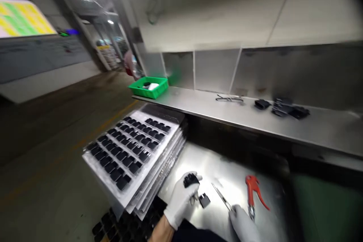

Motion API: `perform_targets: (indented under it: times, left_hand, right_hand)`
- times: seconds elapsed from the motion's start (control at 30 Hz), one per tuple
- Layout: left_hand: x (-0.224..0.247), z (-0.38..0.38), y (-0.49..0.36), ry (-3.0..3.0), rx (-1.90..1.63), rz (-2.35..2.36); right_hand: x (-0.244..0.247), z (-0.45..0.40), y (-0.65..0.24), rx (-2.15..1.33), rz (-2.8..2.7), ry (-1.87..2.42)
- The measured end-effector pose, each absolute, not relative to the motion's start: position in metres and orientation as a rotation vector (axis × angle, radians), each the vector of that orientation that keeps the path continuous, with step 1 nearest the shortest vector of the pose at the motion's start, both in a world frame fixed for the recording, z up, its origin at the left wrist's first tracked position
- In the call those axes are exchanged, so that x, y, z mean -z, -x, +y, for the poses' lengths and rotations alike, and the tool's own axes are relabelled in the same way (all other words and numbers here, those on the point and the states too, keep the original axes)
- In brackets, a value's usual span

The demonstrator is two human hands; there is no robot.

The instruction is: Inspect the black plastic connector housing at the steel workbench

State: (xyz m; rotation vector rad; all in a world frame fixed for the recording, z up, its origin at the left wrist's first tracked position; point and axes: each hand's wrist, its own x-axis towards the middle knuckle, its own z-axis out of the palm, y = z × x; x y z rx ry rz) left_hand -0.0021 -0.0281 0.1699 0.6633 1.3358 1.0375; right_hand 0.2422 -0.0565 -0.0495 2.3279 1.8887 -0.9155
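Wall screen (24,17): upper left of the frame, a bright panel in yellow and green blocks, blurred.
Floor (56,121): left half, dull concrete with a faint yellow line running diagonally.
Tray stack (133,159): centre left, several pale moulded trays piled at a slant; the top 1 carries rows of small black parts in pockets, a few pockets bare along the upper edge.
Dark tray (124,227): bottom centre left, under the stack's lower corner, also filled with black parts.
Green bin (149,87): above the stack, on the left end of the steel shelf, with something white inside.
Left hand (181,198): lower centre, white glove, bare wrist showing; fingers curled around a black part.
Black part (190,180): small, dark, blocky, matte, held at the gloved fingertips just above the worktop; finer detail too blurred to tell.
Second black part (204,200): small square piece just beside the left hand's fingers, over the worktop; whether it rests on the steel or hangs from the hand cannot be told.
Worktop (227,174): lower centre, polished steel with a strong glare.
Tweezers (222,197): thin metal, pointing toward the upper left.
Right hand (244,225): bottom centre right, white glove, closed on the rear end of the tweezers.
Red-handled tool (253,194): lying on the worktop just beside the right hand.
Steel shelf (312,128): middle right, bearing wire-framed glasses (229,99) and a cluster of black parts (283,107).
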Motion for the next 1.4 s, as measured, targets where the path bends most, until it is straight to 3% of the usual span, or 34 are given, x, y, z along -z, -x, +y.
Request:
perform_targets:
  times: [0.27,0.7,1.0,1.4]
  left_hand:
    - [-0.167,-0.010,0.025,-0.667,-0.870,1.277]
    - [-0.222,-0.006,0.024,-0.606,-0.823,0.872]
    - [-0.217,-0.019,0.026,-0.318,-0.843,0.531]
    - [-0.228,-0.034,0.016,-0.531,-0.774,0.494]
  right_hand:
    - [0.057,-0.060,-0.240,0.989,1.580,-2.417]
    - [0.035,-0.032,-0.216,0.979,1.543,-2.345]
    - [0.037,-0.030,-0.220,1.042,1.521,-2.309]
    - [0.043,-0.034,-0.224,1.074,1.543,-2.331]
